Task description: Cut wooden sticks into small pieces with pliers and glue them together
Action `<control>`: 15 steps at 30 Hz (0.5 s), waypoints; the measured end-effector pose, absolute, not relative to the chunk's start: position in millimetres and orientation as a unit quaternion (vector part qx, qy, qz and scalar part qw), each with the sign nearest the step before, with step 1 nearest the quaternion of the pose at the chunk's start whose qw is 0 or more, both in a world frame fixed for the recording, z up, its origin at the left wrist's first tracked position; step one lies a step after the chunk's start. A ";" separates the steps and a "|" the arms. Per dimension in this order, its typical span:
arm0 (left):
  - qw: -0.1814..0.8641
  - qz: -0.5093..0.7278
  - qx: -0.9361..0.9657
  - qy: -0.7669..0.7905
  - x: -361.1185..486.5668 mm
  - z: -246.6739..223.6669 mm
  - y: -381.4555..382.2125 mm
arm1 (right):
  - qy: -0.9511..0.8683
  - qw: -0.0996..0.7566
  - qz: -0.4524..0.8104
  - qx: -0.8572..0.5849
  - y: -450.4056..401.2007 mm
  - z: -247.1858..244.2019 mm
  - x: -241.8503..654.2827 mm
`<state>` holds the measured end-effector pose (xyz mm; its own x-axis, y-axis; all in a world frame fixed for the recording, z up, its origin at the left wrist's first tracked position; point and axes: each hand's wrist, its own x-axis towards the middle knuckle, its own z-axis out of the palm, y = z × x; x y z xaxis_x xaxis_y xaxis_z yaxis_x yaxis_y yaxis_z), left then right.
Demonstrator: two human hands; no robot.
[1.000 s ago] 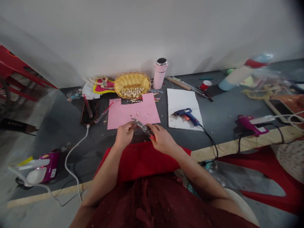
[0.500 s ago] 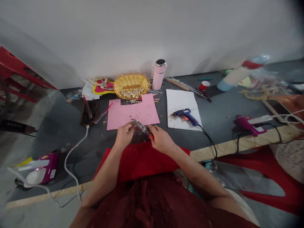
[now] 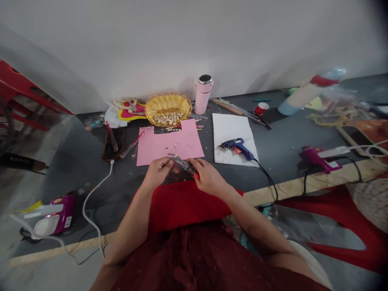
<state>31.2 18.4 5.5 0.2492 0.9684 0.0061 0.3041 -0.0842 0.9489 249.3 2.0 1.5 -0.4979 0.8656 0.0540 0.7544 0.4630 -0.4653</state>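
Observation:
My right hand (image 3: 209, 173) is wrapped round the red handle of a pair of pruning shears (image 3: 184, 163), whose metal jaws point up and left over the near edge of a pink sheet (image 3: 169, 147). My left hand (image 3: 158, 171) is closed in a pinch right beside the jaws; whatever sits between its fingertips is too small to make out. Small pale bits are scattered on the pink sheet. Behind it, a yellow wicker basket (image 3: 168, 102) holds many small pale pieces. A red cloth (image 3: 188, 206) lies below my hands.
To the right, a blue glue gun (image 3: 238, 146) rests on a white board (image 3: 233, 126), its cord running off the table's front edge. A pink flask (image 3: 203, 97) stands by the wall. Left are a phone (image 3: 113, 145) on a white cable and a purple power strip (image 3: 59, 214).
Both hands stay close together at nearly the same place. The shears and my right hand have shifted very slightly right, and my left fingers have turned a little.

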 end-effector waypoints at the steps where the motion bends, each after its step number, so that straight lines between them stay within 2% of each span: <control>1: 0.460 0.359 0.642 0.497 30.9 5.4 18.7 | -0.844 0.147 0.191 -0.479 2.0 0.2 248.9; 15: 0.296 0.366 0.671 0.572 39.9 -8.4 18.8 | -0.828 0.141 0.180 -0.513 2.6 -4.6 241.1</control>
<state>39.9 18.8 -8.4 0.0769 0.9852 0.1532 0.5515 -0.1700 0.8167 241.1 2.6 -4.6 -0.4341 0.8995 0.0498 0.7979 0.4096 -0.4421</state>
